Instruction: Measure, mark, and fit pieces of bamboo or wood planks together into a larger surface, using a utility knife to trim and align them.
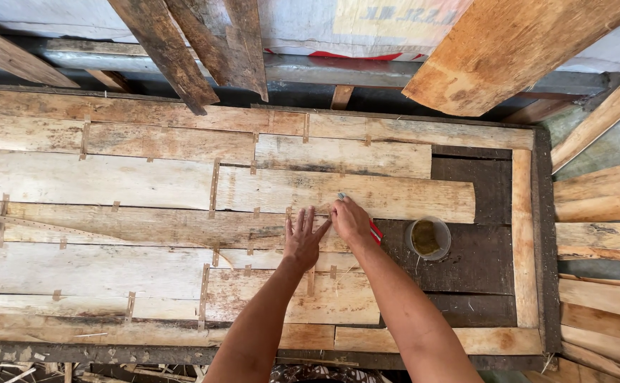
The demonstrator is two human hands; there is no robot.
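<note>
Here the left hand (304, 237) lies flat and open, fingers spread wide, pressing down on the pale veneer sheets (182, 213) near the middle of the worktop (526, 241). Just beside it, almost touching at the thumb, the right hand (351, 220) is closed around a small tool with a red handle (375, 232); the red part sticks out behind the wrist side of the hand, while a pale tip shows ahead of the knuckles. What sort of tool it is I cannot tell, since the hand hides most of it; it may be a blade or a brush. Both hands meet over a seam where two sheets join.

The sheets are thin, rough strips of light wood laid edge to edge and patched with short bits of brown tape (213, 186) across the joins. They cover most of the worktop, leaving a dark bare patch at the right. On that dark patch, near the right hand, stands a small round white cup (428, 238) holding a yellowish-brown paste or liquid.

A wooden frame edges the worktop. Loose planks (601, 206) lie stacked to the right, and weathered boards (182, 50) lean across the top of the view.
</note>
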